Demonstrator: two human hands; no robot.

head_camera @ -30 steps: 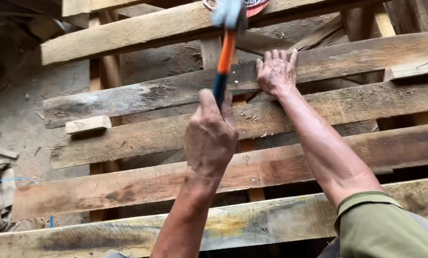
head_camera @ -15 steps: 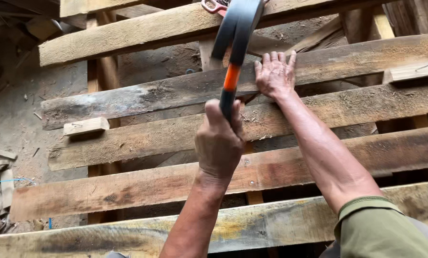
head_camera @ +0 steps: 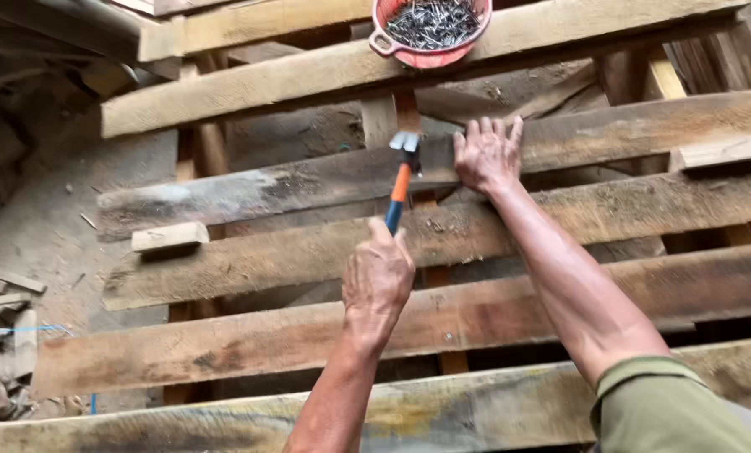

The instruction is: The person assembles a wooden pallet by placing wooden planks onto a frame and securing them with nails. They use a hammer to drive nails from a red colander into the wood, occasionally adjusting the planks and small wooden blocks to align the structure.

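Hammer (head_camera: 402, 180): orange-and-blue handle, steel head down on grey plank (head_camera: 308, 180). Left hand (head_camera: 377, 281) clenched round handle's lower end. Right hand (head_camera: 486, 153) flat, fingers spread, on same plank just beside head. Red bowl (head_camera: 430, 57) of nails above.

I am in a rough woodworking yard or carpenter's workshop; weathered planks (head_camera: 443, 323) lie nailed in rows across upright battens to make a pallet-like frame under me; a red bowl (head_camera: 430, 33) full of loose nails sits on the top board; a hammer (head_camera: 402, 176) with an orange and blue handle is in my left hand (head_camera: 377, 281), its metal head on a plank, while my right hand (head_camera: 486, 155) rests flat on the same plank; small offcut blocks (head_camera: 170, 236) lie on the boards; the dusty concrete floor (head_camera: 40, 235) at the left is strewn with wood scraps and chips.
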